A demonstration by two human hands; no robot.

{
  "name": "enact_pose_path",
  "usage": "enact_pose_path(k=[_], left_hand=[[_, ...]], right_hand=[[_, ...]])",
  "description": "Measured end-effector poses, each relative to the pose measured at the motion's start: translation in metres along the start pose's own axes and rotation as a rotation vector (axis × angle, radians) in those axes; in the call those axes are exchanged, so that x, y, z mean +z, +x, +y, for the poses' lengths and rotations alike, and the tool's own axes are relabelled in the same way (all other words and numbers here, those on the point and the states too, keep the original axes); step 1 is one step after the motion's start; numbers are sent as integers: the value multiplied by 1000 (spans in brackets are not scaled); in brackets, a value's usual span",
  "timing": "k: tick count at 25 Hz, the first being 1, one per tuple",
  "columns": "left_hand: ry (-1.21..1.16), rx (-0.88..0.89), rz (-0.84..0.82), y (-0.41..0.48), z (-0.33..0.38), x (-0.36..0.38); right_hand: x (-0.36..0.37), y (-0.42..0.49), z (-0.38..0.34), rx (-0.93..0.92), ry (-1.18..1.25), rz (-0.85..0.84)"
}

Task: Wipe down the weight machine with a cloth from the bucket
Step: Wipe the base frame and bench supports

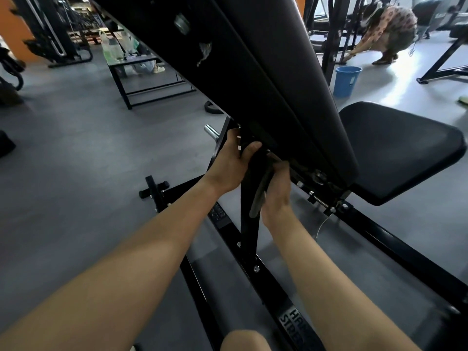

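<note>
Curling left hand (231,163) fingers round the upright (249,229), we are clamping right hand (277,193) fingers on the dark cloth (257,201) mid-frame.

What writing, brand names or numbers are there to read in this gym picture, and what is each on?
"HA" over "STRE": white letters on a plate on the weight machine's black steel floor rail; the rest is hidden by a forearm.
Lettering on the second black rail: blurred, unreadable.
Label on the round blue plastic bucket: too small to read.
Green print on the pale plastic bags: too small to read.
</note>
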State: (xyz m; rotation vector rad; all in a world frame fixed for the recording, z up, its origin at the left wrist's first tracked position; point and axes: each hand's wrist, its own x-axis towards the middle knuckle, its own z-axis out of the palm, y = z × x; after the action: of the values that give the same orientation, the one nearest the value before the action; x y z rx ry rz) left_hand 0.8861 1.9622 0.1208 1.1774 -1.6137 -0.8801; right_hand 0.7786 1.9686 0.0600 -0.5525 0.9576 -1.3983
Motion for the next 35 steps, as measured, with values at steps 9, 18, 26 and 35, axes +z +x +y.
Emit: enact_pose_path(k=[9, 18, 26, 35], left_hand=[[197, -123, -35, -11, 9, 3], [230, -284, -51, -49, -24, -4], [158, -300, 219, -46, -39, -18], [223, -232, 128, -45, -57, -12]], right_hand=[[-11, -13, 17, -57, -513, 108], [-5, 3, 17, -286, -802, 109], [30, 13, 18, -545, -664, 220], [25, 23, 26, -560, -801, 303]])
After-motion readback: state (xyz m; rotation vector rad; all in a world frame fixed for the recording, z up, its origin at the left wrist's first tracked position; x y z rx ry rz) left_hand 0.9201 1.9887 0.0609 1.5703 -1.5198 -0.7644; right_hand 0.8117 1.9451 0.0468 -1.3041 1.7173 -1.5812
